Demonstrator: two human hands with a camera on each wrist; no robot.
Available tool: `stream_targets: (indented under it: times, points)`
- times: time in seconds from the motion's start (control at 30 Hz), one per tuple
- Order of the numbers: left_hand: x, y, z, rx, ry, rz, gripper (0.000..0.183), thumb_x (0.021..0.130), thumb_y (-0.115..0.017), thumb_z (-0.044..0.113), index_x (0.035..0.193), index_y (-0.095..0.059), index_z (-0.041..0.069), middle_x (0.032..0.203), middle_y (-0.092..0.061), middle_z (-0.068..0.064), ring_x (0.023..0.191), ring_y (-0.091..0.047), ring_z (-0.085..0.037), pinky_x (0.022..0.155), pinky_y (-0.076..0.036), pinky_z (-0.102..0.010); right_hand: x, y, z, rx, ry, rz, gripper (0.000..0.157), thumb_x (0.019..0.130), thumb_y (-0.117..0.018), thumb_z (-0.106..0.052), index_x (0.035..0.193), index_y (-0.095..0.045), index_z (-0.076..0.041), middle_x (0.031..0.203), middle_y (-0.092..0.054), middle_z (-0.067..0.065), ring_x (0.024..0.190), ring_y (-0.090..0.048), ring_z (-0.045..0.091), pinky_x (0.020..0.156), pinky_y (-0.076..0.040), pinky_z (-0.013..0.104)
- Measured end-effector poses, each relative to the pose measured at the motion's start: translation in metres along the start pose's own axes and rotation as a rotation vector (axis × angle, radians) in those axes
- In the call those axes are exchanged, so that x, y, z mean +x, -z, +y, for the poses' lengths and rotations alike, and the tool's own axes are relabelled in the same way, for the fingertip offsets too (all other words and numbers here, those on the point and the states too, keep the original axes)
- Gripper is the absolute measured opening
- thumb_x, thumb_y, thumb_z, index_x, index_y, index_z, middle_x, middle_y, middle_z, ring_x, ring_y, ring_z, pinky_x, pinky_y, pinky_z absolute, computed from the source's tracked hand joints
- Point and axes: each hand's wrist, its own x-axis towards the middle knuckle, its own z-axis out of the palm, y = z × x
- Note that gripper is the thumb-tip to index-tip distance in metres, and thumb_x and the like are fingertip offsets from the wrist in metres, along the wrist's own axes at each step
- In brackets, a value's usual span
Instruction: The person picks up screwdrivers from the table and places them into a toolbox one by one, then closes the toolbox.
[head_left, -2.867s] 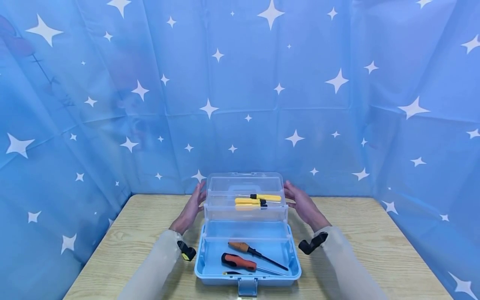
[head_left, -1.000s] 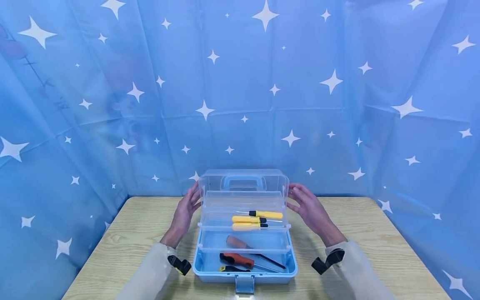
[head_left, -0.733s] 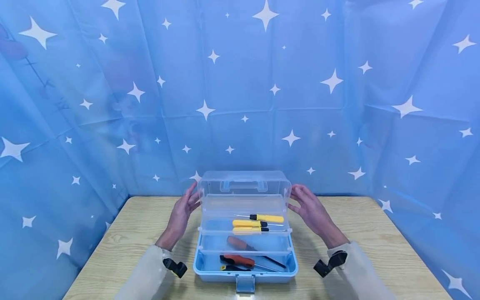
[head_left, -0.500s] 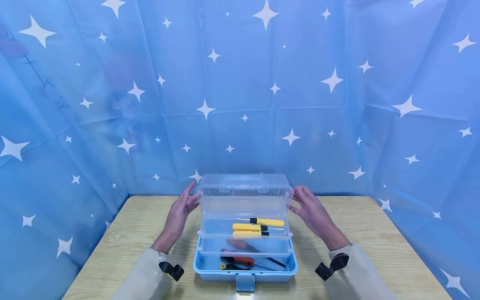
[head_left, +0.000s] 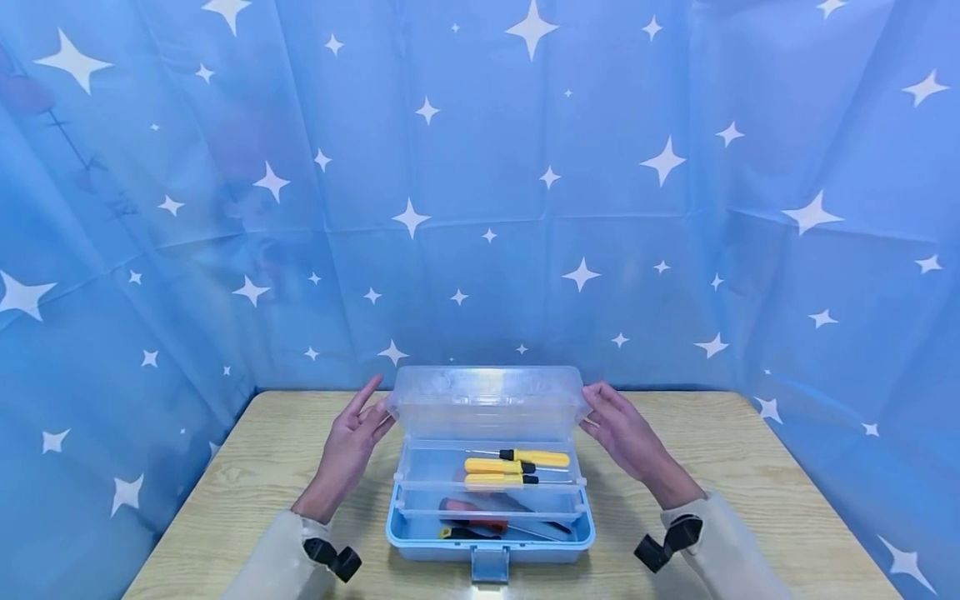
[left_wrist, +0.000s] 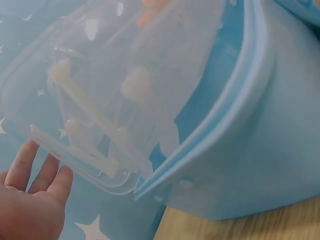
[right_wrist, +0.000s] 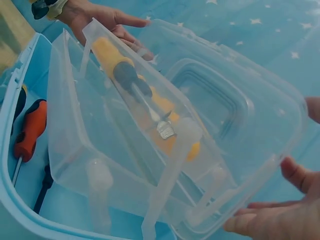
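Observation:
A light-blue toolbox (head_left: 420, 550) stands on the table with its clear lid (head_left: 483, 417) tilted forward over the trays. At the lid's left side, my left hand (head_left: 348, 446) holds the edge with its fingers; one finger points up, free of it. My right hand (head_left: 626, 442) grips the lid's right edge, its fingertips on the rim in the right wrist view. Yellow-handled screwdrivers (head_left: 536, 457) lie in a clear upper tray (head_left: 435, 454). Below, in the base, are a red-and-black screwdriver (right_wrist: 34, 126), a darker one partly veiled by the trays, and a black-and-yellow handle (head_left: 461, 533).
A wood-grain table (head_left: 247, 475) lies under the box, and a blue curtain (head_left: 480, 167) with white stars hangs behind and at both sides. A front latch (head_left: 490, 567) hangs down from the box. Each sleeve has a black wrist camera, such as the right one (head_left: 667, 542).
The lid has swung forward and down from its upright, laid-back position, its handle now out of the head view. The trays have folded lower over the base. Both hands have followed the lid.

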Motion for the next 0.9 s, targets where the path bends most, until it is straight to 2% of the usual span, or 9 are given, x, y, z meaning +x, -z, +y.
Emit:
stream_targets:
  times: [0.17, 0.33, 0.47, 0.53, 0.63, 0.73, 0.77, 0.83, 0.9]
  points:
    - [-0.002, 0.001, -0.001, -0.117, 0.029, 0.002, 0.064, 0.103, -0.054, 0.021, 0.157, -0.022, 0.008, 0.134, -0.061, -0.004, 0.121, -0.059, -0.006, 0.104, -0.046, -0.026, -0.001, -0.004, -0.002, -0.030, -0.067, 0.039, 0.017, 0.107, -0.044, -0.030, 0.106, -0.045, -0.013, 0.122, -0.043, 0.004, 0.111, -0.055, 0.010, 0.099, -0.047, 0.020]
    - [-0.005, 0.002, -0.005, -0.133, 0.063, 0.020, 0.066, 0.102, -0.057, 0.018, 0.158, -0.021, 0.011, 0.146, -0.050, -0.018, 0.119, -0.060, -0.005, 0.103, -0.047, -0.024, -0.004, -0.006, -0.002, -0.068, -0.088, 0.041, 0.019, 0.105, -0.049, -0.029, 0.111, -0.040, -0.013, 0.132, -0.035, 0.009, 0.114, -0.053, 0.009, 0.097, -0.046, 0.019]
    - [-0.006, 0.008, -0.006, -0.124, 0.088, -0.057, 0.070, 0.103, -0.053, 0.014, 0.160, -0.012, 0.015, 0.157, -0.030, -0.026, 0.123, -0.057, -0.004, 0.105, -0.044, -0.023, -0.006, -0.004, 0.001, -0.077, -0.096, 0.049, 0.027, 0.104, -0.051, -0.024, 0.124, -0.038, -0.011, 0.129, -0.044, 0.012, 0.113, -0.057, 0.011, 0.098, -0.049, 0.023]
    - [-0.007, 0.011, -0.006, -0.106, 0.116, -0.118, 0.072, 0.104, -0.051, 0.015, 0.160, -0.007, 0.019, 0.159, -0.023, -0.026, 0.129, -0.051, -0.006, 0.106, -0.041, -0.021, -0.008, -0.003, 0.002, -0.101, -0.111, 0.049, 0.039, 0.104, -0.052, -0.024, 0.134, -0.034, -0.008, 0.137, -0.044, 0.016, 0.121, -0.054, 0.018, 0.104, -0.047, 0.030]
    - [-0.007, 0.016, -0.005, -0.082, 0.160, -0.210, 0.075, 0.105, -0.049, 0.016, 0.160, 0.001, 0.023, 0.161, -0.017, -0.025, 0.135, -0.045, -0.010, 0.106, -0.040, -0.020, -0.011, -0.002, 0.004, -0.144, -0.128, 0.037, 0.054, 0.103, -0.054, -0.024, 0.146, -0.027, -0.006, 0.155, -0.029, 0.020, 0.138, -0.039, 0.033, 0.115, -0.035, 0.047]
    - [-0.007, 0.019, -0.006, -0.078, 0.177, -0.277, 0.078, 0.105, -0.049, 0.014, 0.160, 0.006, 0.024, 0.161, -0.014, -0.026, 0.135, -0.046, -0.013, 0.106, -0.042, -0.022, -0.015, 0.000, 0.006, -0.185, -0.130, 0.008, 0.061, 0.102, -0.055, -0.023, 0.152, -0.022, -0.007, 0.163, -0.017, 0.019, 0.145, -0.026, 0.039, 0.116, -0.028, 0.054]
    - [-0.007, 0.020, -0.006, -0.074, 0.181, -0.289, 0.080, 0.104, -0.050, 0.014, 0.160, 0.007, 0.025, 0.161, -0.014, -0.027, 0.135, -0.047, -0.014, 0.106, -0.042, -0.023, -0.016, 0.001, 0.007, -0.190, -0.118, -0.009, 0.062, 0.102, -0.055, -0.022, 0.152, -0.021, -0.008, 0.162, -0.017, 0.020, 0.146, -0.024, 0.041, 0.116, -0.028, 0.054]
    - [-0.008, 0.021, -0.007, -0.039, 0.190, -0.307, 0.083, 0.103, -0.054, 0.014, 0.160, 0.006, 0.028, 0.161, -0.016, -0.026, 0.136, -0.046, -0.017, 0.105, -0.044, -0.023, -0.018, 0.003, 0.009, -0.209, -0.089, -0.043, 0.064, 0.102, -0.056, -0.020, 0.154, -0.020, -0.009, 0.163, -0.016, 0.021, 0.148, -0.020, 0.042, 0.115, -0.033, 0.041]
    - [-0.008, 0.024, -0.008, -0.004, 0.189, -0.345, 0.087, 0.102, -0.056, 0.015, 0.159, 0.007, 0.028, 0.162, -0.014, -0.026, 0.144, -0.036, -0.028, 0.105, -0.043, -0.022, -0.021, 0.005, 0.012, -0.197, -0.057, -0.083, 0.066, 0.101, -0.057, -0.016, 0.154, -0.019, -0.009, 0.164, -0.011, 0.022, 0.149, -0.011, 0.045, 0.112, -0.035, 0.031]
